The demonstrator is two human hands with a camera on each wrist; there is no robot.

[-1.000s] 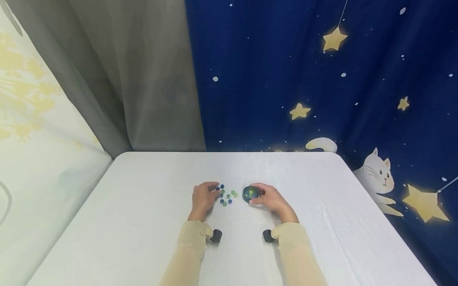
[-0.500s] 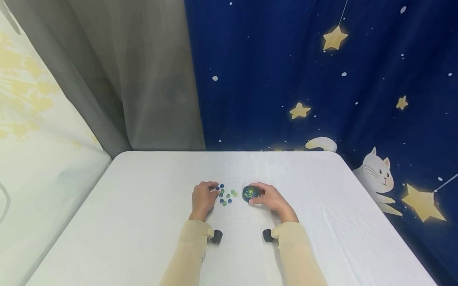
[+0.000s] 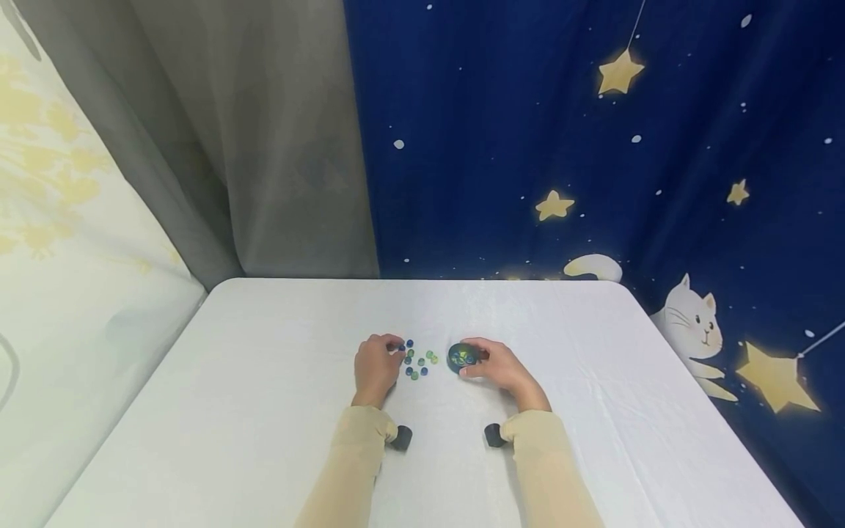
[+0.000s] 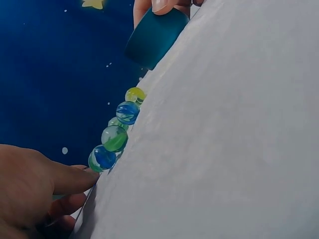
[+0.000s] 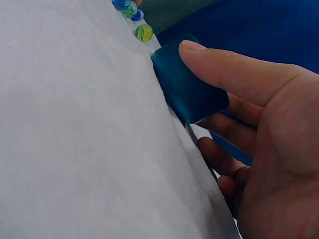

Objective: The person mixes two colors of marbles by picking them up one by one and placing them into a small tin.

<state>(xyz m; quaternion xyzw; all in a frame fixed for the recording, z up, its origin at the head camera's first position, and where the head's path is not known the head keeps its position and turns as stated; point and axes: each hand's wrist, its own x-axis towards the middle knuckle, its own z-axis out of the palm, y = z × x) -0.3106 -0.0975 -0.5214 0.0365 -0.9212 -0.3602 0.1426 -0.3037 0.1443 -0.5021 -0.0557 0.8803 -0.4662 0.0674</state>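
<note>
My left hand [image 3: 378, 369] is at the left edge of a loose group of glass marbles [image 3: 421, 361]. Its thumb and forefinger close on a dark blue marble [image 3: 401, 348]; in the left wrist view the thumb hides that contact. The other marbles, blue, green and yellow-green, lie on the white table between the hands. On the right, my right hand [image 3: 503, 367] holds a small round teal cup [image 5: 187, 82] from its right side, thumb on the near wall and fingers behind. The cup stands upright on the table with several marbles inside it.
A white cloth covers the table [image 3: 264, 455]. Behind it hang a grey curtain [image 3: 297, 147] and a dark blue star-patterned curtain [image 3: 475, 132]. Each wrist carries a black camera [image 3: 401, 438] near the beige sleeve cuff.
My left thumb and forefinger have drawn together around the dark blue marble at the group's left edge. My right hand and the cup stay where they were.
</note>
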